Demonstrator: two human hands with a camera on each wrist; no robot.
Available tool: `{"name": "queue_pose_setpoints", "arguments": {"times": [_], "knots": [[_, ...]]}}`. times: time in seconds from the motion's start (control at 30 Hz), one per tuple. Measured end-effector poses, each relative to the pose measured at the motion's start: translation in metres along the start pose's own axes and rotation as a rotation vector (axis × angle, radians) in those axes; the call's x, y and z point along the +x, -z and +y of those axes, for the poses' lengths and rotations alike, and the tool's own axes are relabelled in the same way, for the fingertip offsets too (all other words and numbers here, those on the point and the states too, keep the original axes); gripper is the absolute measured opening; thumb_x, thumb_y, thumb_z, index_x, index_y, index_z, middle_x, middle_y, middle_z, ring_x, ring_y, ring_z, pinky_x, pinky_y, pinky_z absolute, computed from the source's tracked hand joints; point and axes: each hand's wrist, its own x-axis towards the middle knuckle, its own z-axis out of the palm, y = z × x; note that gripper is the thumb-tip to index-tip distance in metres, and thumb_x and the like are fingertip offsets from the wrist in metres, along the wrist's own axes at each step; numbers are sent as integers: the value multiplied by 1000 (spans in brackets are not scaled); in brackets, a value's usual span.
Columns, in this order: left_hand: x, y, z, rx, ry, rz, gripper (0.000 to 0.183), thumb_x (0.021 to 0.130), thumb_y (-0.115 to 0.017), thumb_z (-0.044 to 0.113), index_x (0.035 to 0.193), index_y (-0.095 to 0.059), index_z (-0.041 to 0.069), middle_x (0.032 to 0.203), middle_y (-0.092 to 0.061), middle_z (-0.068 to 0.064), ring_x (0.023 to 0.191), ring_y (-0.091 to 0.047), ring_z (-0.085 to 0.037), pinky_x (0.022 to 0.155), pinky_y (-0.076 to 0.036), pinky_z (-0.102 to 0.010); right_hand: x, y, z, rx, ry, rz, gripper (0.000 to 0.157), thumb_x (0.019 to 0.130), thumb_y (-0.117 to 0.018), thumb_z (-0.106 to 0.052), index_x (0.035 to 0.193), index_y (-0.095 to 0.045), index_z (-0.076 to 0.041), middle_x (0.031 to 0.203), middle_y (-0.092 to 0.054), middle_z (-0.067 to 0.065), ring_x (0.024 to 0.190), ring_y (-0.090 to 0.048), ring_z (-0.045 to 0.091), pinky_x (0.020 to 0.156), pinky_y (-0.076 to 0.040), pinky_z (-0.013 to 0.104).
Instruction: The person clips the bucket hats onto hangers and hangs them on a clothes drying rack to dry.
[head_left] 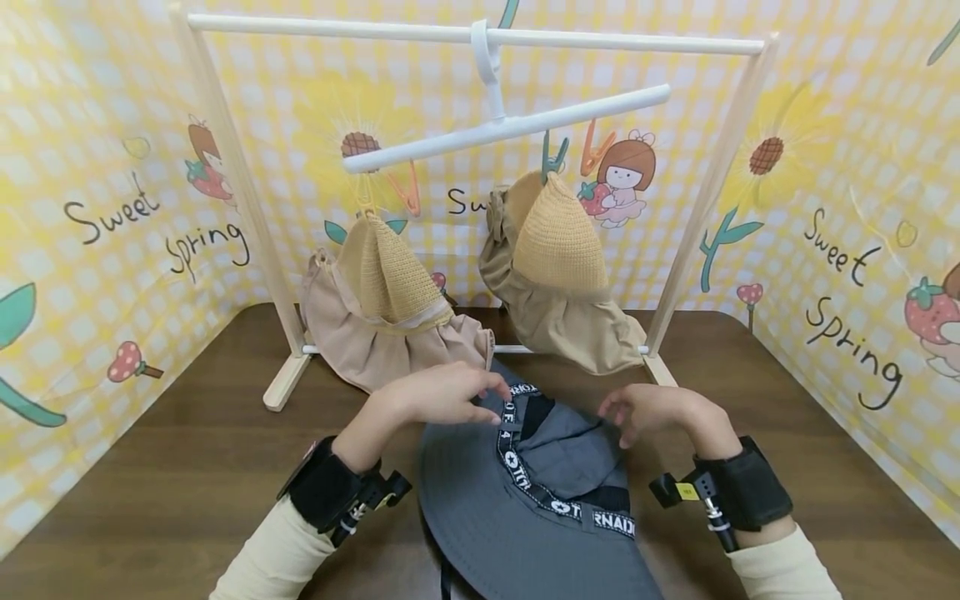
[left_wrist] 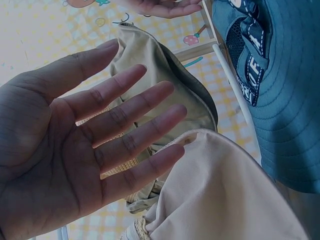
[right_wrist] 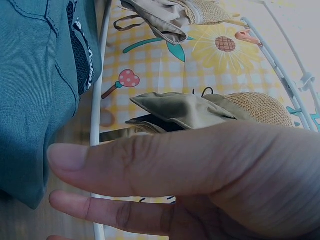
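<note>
A dark grey wide-brimmed hat (head_left: 480, 508) lies on the table, its inside with a lettered black-and-white band (head_left: 517, 467) facing up. Over its far left part is my left hand (head_left: 442, 396), fingers loosely extended; the left wrist view shows its bare palm (left_wrist: 55, 155). Beside the hat's right side my right hand (head_left: 663, 408) hovers, relaxed and holding nothing, with its thumb (right_wrist: 135, 162) stretched toward the hat in the right wrist view. Behind the hands hang a pinkish-beige hat (head_left: 397, 354) on the left and a khaki hat (head_left: 573, 329) on the right, both with straw-woven crowns.
A wooden rack (head_left: 720, 183) with a white top bar (head_left: 337, 27) stands at the back. From it a white hanger (head_left: 600, 104) hangs tilted, right end higher. A green clip (head_left: 553, 154) holds the khaki hat; orange clips (head_left: 597, 150) hang beside. Patterned cloth (head_left: 847, 208) surrounds the brown table (head_left: 187, 467).
</note>
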Motion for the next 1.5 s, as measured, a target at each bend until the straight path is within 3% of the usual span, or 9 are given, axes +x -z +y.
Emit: {"name": "queue_pose_setpoints", "arguments": {"times": [1.2, 1.5], "knots": [[-1, -4, 1, 21, 1, 8, 28, 89, -63, 21, 115, -59, 12, 116, -65, -3, 106, -59, -20, 90, -51, -39, -3, -4, -4, -5, -36, 2, 48, 72, -71, 1, 117, -55, 4, 104, -63, 19, 94, -57, 25, 79, -51, 40], [-2, -5, 1, 17, -16, 14, 27, 89, -63, 19, 114, -59, 11, 115, -65, -5, 107, -59, -25, 91, -50, -40, 0, -4, -1, -4, -33, -3, 50, 72, -71, -1, 118, -54, 7, 105, -62, 20, 96, -57, 27, 80, -52, 41]]}}
